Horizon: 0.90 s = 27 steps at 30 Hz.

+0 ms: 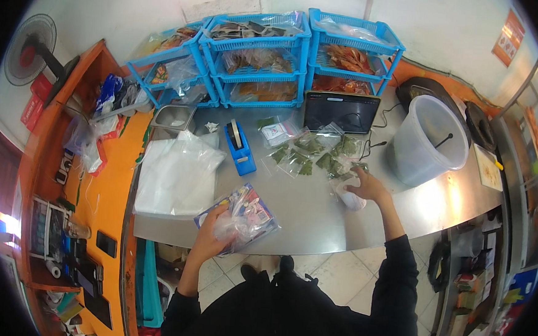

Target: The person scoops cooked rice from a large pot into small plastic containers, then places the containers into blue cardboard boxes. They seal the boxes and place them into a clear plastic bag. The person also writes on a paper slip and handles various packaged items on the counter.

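Head view, lower centre of the frame: the left hand [211,233] is closed on a clear plastic bag of colourful packets [240,217] at the near edge of the steel counter [315,223]. The bag looks light, soft and slippery, best gripped at its gathered top. Right of centre, the right hand [366,185] lies loosely curled over a small pale pouch [352,200], beside small bags of green leaves [310,155].

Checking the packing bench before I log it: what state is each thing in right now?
Left hand: gripping clear plastic bag of colourful packets.
Right hand: resting on small clear pouch.
Large translucent plastic bucket: upright, uncovered.
Blue tape dispenser: standing, untouched.
Black tablet screen: propped up, dark.
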Motion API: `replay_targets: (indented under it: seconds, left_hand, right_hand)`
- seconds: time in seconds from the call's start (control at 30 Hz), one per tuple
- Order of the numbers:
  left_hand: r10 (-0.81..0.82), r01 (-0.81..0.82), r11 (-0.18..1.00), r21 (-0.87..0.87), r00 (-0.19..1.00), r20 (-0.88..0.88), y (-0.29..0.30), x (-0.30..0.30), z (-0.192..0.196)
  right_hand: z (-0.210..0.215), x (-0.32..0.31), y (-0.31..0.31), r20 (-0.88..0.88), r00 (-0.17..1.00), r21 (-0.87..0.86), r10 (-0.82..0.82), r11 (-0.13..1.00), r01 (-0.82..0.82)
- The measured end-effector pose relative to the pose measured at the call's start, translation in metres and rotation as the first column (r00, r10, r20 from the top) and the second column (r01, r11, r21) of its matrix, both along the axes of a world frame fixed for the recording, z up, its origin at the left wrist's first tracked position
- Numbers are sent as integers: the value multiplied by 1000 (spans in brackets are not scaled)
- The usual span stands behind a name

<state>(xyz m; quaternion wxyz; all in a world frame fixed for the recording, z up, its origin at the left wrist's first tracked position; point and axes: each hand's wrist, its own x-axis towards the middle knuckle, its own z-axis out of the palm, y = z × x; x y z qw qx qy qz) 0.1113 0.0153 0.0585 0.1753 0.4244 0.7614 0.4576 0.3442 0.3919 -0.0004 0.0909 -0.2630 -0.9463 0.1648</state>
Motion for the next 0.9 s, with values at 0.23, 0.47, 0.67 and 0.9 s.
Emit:
replay_targets:
  seconds: [0.23,0.47,0.67,0.9]
  left_hand:
    - [-218,258,965,36,874,-434,14,24,38]
    - [61,-66,992,111,997,46,65,103,7]
    - [90,-95,995,-6,956,-281,67,92,-7]
    - [388,-443,896,30,814,432,57,67,-21]
  right_hand:
    - [2,-10,-21,261,965,-220,15,974,45]
    - [24,-60,-102,-451,866,-782,-215,563,-268]
    - [63,-70,-133,123,875,-816,468,549,-179]
    - [-23,-202,-100,-270,963,-521,-9,842,-139]
